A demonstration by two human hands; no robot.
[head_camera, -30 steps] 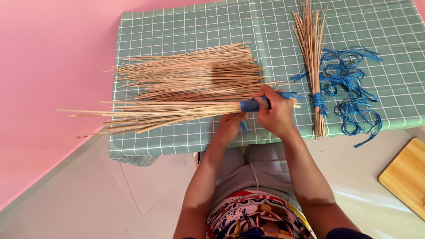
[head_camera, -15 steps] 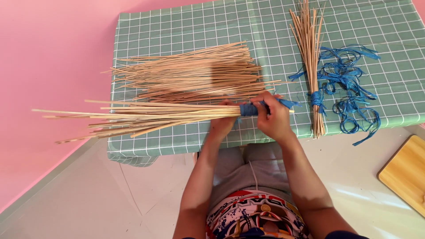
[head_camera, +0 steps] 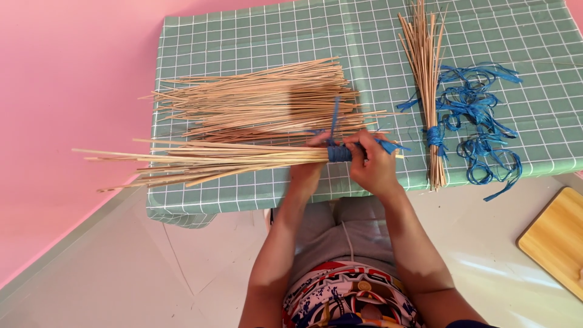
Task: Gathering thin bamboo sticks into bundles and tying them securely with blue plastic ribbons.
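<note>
A bundle of thin straw sticks (head_camera: pixel 206 161) lies across the near left of the green checked table (head_camera: pixel 255 42), its tips sticking out past the left edge. A blue ribbon (head_camera: pixel 337 152) is wound around the bundle's right end. My left hand (head_camera: pixel 311 159) grips the sticks just left of that wrap, with a ribbon tail rising between the fingers. My right hand (head_camera: pixel 371 163) holds the bundle's butt end and the other ribbon tail, right of the wrap.
A loose pile of sticks (head_camera: pixel 261 103) lies behind the bundle. A tied bundle (head_camera: pixel 425 85) with a blue wrap stands lengthwise at the right, beside tangled blue ribbons (head_camera: pixel 486 127). A wooden board (head_camera: pixel 555 240) rests on the floor at right.
The bundle slid left and then came back right a little. The ribbon is now wound around the bundle, and one tail stands up over the pile.
</note>
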